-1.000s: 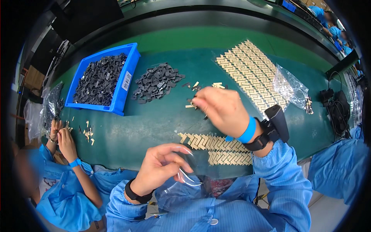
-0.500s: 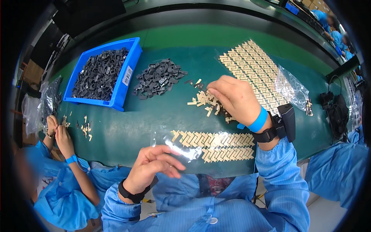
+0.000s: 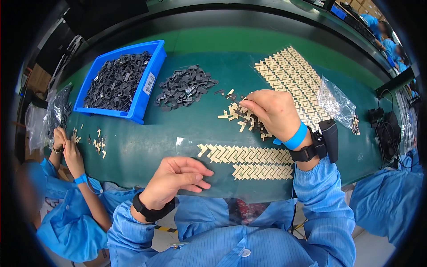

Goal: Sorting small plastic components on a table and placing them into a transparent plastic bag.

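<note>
My right hand (image 3: 275, 111) is over a small pile of cream and dark pieces (image 3: 234, 111), thumb and fingertips pinched together. Whatever is in the pinch is too small to make out. Near the table's front edge my left hand (image 3: 180, 178) hovers with its fingers loosely stretched and nothing visible in them. To its right, on clear film, lie two rows of cream zigzag pieces (image 3: 249, 155), the front row shorter than the back one. The film's front part reaches over the table edge.
At the back left stands a blue bin (image 3: 138, 113) full of dark grey pieces, with a heap of similar pieces (image 3: 187, 86) beside it. A large cream-patterned sheet (image 3: 289, 71) and a clear plastic bag (image 3: 340, 104) lie right. A co-worker's hands (image 3: 66, 147) are far left.
The bright glare on the film by my left hand is largely gone. My left hand has shifted slightly up, its fingers closer together. My right hand stays at the pile, still pinched.
</note>
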The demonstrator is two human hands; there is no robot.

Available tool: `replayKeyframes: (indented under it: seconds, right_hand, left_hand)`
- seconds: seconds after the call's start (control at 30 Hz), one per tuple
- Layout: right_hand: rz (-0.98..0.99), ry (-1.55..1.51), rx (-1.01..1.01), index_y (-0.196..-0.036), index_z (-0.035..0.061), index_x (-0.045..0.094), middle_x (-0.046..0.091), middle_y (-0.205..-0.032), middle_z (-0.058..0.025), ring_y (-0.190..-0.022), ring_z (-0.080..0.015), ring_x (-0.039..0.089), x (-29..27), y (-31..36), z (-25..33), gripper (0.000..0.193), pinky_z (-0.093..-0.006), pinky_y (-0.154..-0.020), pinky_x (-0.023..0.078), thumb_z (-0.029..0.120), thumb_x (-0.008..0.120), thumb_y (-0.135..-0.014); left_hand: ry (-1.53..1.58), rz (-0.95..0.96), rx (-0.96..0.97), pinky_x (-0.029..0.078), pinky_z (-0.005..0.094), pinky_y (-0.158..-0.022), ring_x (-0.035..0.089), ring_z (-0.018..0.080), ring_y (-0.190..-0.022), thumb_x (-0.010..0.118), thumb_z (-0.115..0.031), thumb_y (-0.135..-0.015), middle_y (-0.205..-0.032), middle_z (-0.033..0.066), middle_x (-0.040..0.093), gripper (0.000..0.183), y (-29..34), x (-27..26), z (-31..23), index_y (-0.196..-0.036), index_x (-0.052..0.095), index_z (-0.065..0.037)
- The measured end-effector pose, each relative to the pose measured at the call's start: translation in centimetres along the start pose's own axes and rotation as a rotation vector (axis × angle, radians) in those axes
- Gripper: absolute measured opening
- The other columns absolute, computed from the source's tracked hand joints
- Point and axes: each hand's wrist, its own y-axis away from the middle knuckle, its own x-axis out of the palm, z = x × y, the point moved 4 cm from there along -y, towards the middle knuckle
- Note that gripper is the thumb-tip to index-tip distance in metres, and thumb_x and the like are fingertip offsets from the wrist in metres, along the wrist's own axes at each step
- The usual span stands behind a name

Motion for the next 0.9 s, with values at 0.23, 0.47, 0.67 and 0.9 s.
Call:
replayKeyframes:
  seconds: [0.23, 0.47, 0.67, 0.9]
  right_hand:
    - [-0.089, 0.042, -0.04, -0.08, 0.0056, 0.06, 0.055, -0.073, -0.008, -0.064, -0.0269, 0.058, -0.4, -0.2, 0.2, 0.007, -0.0355, -0.054, 0.046, 0.01, 0.062, -0.075]
    - [-0.061, -0.05, -0.102, -0.081, 0.0033, 0.06, 0.054, -0.072, -0.0089, -0.064, -0.0262, 0.057, -0.7, -0.4, 2.6, 0.009, -0.034, -0.055, 0.046, 0.006, 0.063, -0.073]
    - [0.053, -0.35, -0.264, -0.087, -0.0003, 0.059, 0.056, -0.075, -0.0098, -0.062, -0.0243, 0.056, 1.5, 2.1, 7.3, 0.026, -0.0321, -0.051, 0.046, 0.014, 0.071, -0.069]
    - [0.141, -0.416, -0.239, -0.093, -0.0017, 0.056, 0.053, -0.075, -0.0097, -0.059, -0.0231, 0.055, 1.7, 2.3, 8.1, 0.045, -0.0302, -0.05, 0.045, 0.03, 0.075, -0.066]
  left_hand:
    - [0.076, 0.014, -0.018, 0.055, 0.0293, -0.067, 0.065, 0.0265, -0.086, 0.057, -0.001, -0.079, -0.104, 0.0222, 0.061, 0.033, -0.2, 0.6, -0.6, -0.112, 0.053, 0.005]
    - [0.044, -0.006, -0.04, 0.055, 0.0286, -0.066, 0.064, 0.0265, -0.089, 0.057, -0.001, -0.081, -0.106, 0.0214, 0.06, 0.035, -0.1, 0.5, -0.3, -0.115, 0.052, 0.005]
    - [0.071, 0.121, -0.056, 0.053, 0.0258, -0.069, 0.063, 0.0209, -0.09, 0.055, 0.0, -0.083, -0.107, 0.0146, 0.061, 0.038, -0.2, 1.0, -0.2, -0.12, 0.049, 0.002]
    - [0.122, 0.247, 0.102, 0.052, 0.029, -0.075, 0.06, 0.0217, -0.096, 0.052, 0.002, -0.084, -0.107, 0.0139, 0.06, 0.035, 0.7, 2.9, -1.2, -0.119, 0.049, 0.003]
